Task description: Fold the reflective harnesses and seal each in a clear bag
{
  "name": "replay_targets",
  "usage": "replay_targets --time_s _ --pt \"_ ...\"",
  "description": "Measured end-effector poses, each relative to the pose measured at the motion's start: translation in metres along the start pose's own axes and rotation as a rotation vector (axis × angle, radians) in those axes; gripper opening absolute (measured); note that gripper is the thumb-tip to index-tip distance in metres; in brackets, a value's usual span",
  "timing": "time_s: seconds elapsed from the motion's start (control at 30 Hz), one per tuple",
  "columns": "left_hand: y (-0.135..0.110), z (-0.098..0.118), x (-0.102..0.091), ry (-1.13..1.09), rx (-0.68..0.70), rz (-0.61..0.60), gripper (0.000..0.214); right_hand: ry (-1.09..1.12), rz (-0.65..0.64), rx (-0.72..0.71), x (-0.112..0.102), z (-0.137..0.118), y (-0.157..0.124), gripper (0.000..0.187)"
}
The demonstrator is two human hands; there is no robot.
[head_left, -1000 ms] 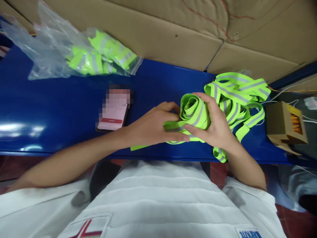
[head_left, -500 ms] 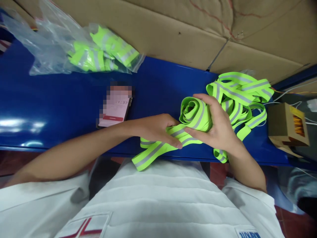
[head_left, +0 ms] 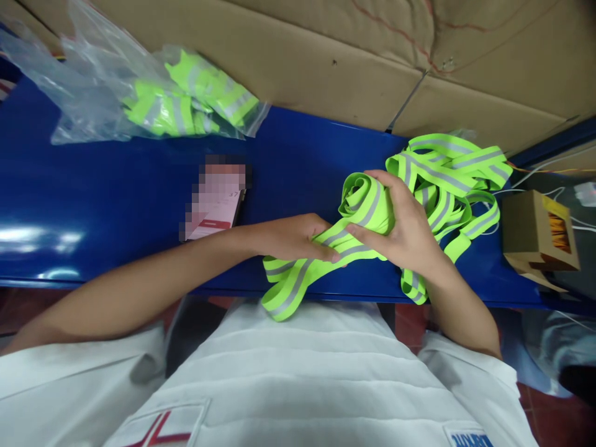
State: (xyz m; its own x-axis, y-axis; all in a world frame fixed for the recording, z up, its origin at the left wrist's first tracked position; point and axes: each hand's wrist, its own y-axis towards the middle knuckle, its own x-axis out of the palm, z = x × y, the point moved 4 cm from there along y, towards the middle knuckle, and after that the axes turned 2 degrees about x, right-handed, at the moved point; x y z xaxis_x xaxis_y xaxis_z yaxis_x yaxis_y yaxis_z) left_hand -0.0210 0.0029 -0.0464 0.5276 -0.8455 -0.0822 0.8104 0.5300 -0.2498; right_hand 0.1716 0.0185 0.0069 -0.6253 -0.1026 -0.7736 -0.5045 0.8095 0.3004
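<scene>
A neon-green strap with a grey reflective stripe is wound into a roll over the blue table. My right hand is wrapped round that roll, thumb across its front. My left hand pinches the loose tail of the strap, which hangs in a loop past the table's near edge toward my white shirt. Just right of the roll lies a loose pile of the same strap.
A phone lies screen-up left of my hands. A clear plastic bag with folded green straps sits at the back left. A small cardboard box stands at the right. Cardboard sheets line the far side.
The loose tail has been drawn out to the left and down and now hangs over the table edge. My left hand shifted slightly along it; my right hand keeps the roll.
</scene>
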Motion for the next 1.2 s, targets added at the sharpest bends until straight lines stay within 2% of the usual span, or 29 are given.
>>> replay_targets --time_s 0.1,0.2,0.27,0.33,0.57,0.63,0.73,0.8,0.9,1.0,1.13,1.2 --pt "0.000 0.001 0.001 0.046 -0.003 0.016 0.045 0.074 -0.008 0.031 0.000 0.001 0.000 0.076" --pt "-0.002 0.005 0.004 0.118 0.011 0.104 0.051 0.175 -0.039 0.107 0.001 0.003 -0.001 0.075" --pt "-0.003 0.010 0.005 0.179 0.053 0.197 0.048 0.288 -0.090 0.184 0.004 0.005 -0.002 0.072" --pt "-0.004 0.013 0.008 0.224 0.080 0.237 0.042 0.428 -0.137 0.258 0.007 0.006 -0.003 0.068" --pt "-0.005 0.019 0.006 0.016 0.125 0.083 0.028 0.953 -0.331 0.487 0.025 0.009 -0.003 0.066" --pt "-0.007 0.019 0.001 0.010 0.078 0.052 0.027 0.999 -0.315 0.525 0.027 0.011 -0.003 0.067" --pt "-0.008 0.015 -0.007 0.066 -0.017 0.033 0.029 0.858 -0.188 0.461 0.025 0.014 -0.002 0.066" --pt "-0.008 0.013 -0.011 0.101 -0.037 0.046 0.031 0.780 -0.151 0.391 0.023 0.014 -0.003 0.068" --pt "-0.008 0.012 -0.017 0.165 0.009 0.122 0.048 0.784 -0.192 0.320 0.025 0.012 -0.005 0.070" --pt "-0.006 0.009 -0.018 0.210 0.041 0.203 0.060 0.811 -0.208 0.315 0.027 0.012 -0.008 0.073" --pt "-0.002 0.002 -0.018 0.143 0.060 0.322 0.075 0.844 -0.283 0.279 0.034 0.012 -0.008 0.075" --pt "-0.001 0.002 -0.017 0.088 0.098 0.316 0.078 0.837 -0.336 0.233 0.038 0.011 -0.008 0.076"
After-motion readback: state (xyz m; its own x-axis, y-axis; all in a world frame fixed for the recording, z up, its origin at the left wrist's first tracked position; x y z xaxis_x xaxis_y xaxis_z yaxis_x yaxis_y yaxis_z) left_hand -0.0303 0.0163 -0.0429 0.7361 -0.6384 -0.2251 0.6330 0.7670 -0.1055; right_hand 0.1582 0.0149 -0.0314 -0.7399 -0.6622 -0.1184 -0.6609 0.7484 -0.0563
